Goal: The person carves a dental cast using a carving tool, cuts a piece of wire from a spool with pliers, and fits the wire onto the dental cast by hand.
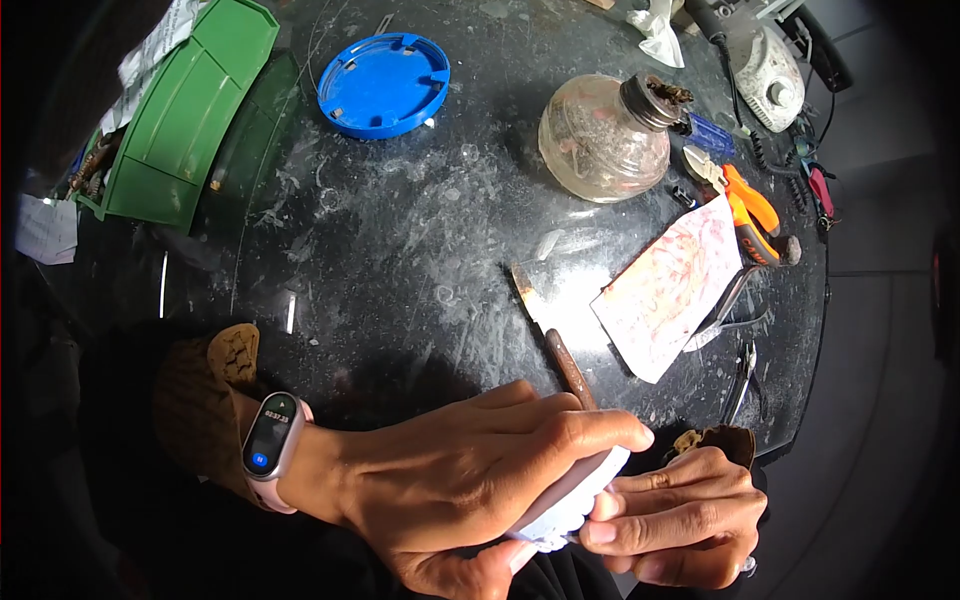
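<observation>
My left hand [455,480], with a fitness band on its wrist, is closed around a white plaster dental cast [567,505]. The fingers lie over the cast's back and the thumb presses its lower edge. Tooth-like bumps along the cast's rim face my right hand [685,520]. That hand is closed in a pinch right beside the rim. A thin dark tip shows at its fingertips and a bit of metal at its lower side, but most of what it holds is hidden. Just beyond my left knuckles lies a wax knife [570,368] with a brown handle.
A pink-stained sheet [675,290] lies at the right, near orange-handled pliers [750,212] and metal pliers [742,382]. Behind stand a glass spirit lamp [605,140] and a blue round lid [384,86]. A green bin [190,115] is at the left.
</observation>
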